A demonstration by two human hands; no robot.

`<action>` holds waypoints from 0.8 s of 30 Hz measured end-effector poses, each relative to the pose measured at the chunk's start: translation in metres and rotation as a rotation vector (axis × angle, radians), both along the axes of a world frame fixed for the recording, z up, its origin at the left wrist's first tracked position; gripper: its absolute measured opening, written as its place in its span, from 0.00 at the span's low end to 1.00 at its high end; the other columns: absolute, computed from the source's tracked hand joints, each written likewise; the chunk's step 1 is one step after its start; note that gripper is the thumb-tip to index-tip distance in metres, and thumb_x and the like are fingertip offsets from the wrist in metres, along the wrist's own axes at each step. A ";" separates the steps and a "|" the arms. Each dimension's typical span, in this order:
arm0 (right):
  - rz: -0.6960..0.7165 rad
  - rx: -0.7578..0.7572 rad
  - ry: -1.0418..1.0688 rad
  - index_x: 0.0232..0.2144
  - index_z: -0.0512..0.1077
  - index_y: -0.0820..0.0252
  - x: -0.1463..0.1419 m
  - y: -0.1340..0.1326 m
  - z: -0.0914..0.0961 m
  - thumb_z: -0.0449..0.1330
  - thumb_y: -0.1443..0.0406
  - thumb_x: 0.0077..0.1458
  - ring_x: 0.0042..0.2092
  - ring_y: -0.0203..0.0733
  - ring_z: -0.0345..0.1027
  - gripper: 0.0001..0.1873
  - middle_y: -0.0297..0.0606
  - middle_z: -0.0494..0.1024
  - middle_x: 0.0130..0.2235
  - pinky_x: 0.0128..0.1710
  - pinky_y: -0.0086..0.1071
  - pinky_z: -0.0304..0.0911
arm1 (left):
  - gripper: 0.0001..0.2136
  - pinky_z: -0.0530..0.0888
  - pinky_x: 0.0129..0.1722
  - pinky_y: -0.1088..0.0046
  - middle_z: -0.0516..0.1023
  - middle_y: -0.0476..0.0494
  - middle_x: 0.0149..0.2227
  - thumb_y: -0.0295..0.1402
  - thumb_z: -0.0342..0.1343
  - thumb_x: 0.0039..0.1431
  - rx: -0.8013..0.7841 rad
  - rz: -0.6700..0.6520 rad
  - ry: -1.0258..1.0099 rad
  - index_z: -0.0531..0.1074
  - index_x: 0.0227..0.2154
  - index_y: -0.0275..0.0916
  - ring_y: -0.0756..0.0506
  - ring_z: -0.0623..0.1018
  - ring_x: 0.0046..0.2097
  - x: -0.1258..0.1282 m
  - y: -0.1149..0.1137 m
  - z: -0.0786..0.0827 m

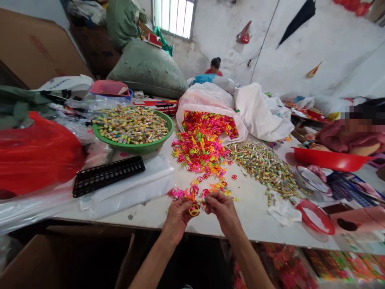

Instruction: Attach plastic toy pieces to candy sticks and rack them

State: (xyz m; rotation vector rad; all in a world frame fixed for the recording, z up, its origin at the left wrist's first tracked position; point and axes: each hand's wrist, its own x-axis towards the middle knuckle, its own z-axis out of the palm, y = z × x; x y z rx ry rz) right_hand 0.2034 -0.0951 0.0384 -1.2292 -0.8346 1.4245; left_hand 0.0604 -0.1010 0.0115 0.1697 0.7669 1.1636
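Note:
At the near edge of a white table (249, 208), my left hand (178, 218) pinches a small yellow plastic ring toy (194, 210) together with an orange piece. My right hand (221, 209) is closed beside it, its fingertips pinching something small that I cannot make out. Just beyond my fingers lie a few loose pink, red and orange toys (195, 188). Farther back, a big heap of bright plastic toys (202, 140) spills out of a white plastic bag (207, 98).
A green basin of wrapped candies (132, 126) and a black plastic tray (108, 175) sit at left, next to a red bag (36, 154). Loose candies (264, 164) spread at right near red bowls (331, 159). Two other people sit farther off. Cardboard boxes stand below the table.

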 end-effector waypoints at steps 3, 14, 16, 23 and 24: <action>0.067 0.014 -0.022 0.24 0.72 0.63 -0.009 0.010 -0.008 0.65 0.62 0.42 0.19 0.30 0.63 0.09 0.33 0.73 0.19 0.21 0.25 0.57 | 0.08 0.73 0.26 0.75 0.76 0.45 0.24 0.26 0.62 0.40 0.037 0.006 -0.014 0.70 0.24 0.33 0.49 0.75 0.25 0.002 0.007 -0.002; 0.110 0.027 0.046 0.25 0.74 0.62 0.014 0.016 -0.037 0.67 0.66 0.39 0.25 0.33 0.66 0.08 0.34 0.75 0.22 0.27 0.27 0.61 | 0.07 0.75 0.26 0.74 0.76 0.46 0.25 0.25 0.62 0.41 -0.065 -0.035 0.098 0.69 0.25 0.33 0.49 0.76 0.26 0.020 0.012 -0.015; 0.079 -0.006 0.102 0.25 0.74 0.62 0.016 0.011 -0.044 0.67 0.66 0.38 0.25 0.33 0.66 0.08 0.34 0.75 0.23 0.27 0.27 0.61 | 0.07 0.74 0.25 0.75 0.76 0.46 0.25 0.25 0.62 0.41 -0.084 -0.047 0.119 0.70 0.25 0.33 0.50 0.75 0.25 0.023 0.009 -0.019; 0.021 -0.158 0.366 0.23 0.74 0.62 0.021 0.009 -0.060 0.68 0.68 0.34 0.21 0.30 0.64 0.09 0.33 0.74 0.22 0.23 0.25 0.59 | 0.08 0.74 0.27 0.76 0.77 0.44 0.28 0.26 0.62 0.43 -0.101 -0.072 0.103 0.72 0.29 0.32 0.49 0.76 0.28 0.034 0.005 -0.027; 0.027 -0.144 0.352 0.23 0.74 0.62 0.022 0.010 -0.060 0.68 0.67 0.35 0.21 0.30 0.63 0.09 0.32 0.74 0.21 0.23 0.25 0.59 | 0.08 0.74 0.27 0.77 0.77 0.44 0.28 0.26 0.62 0.42 -0.097 -0.074 0.099 0.72 0.28 0.32 0.49 0.76 0.28 0.036 0.006 -0.026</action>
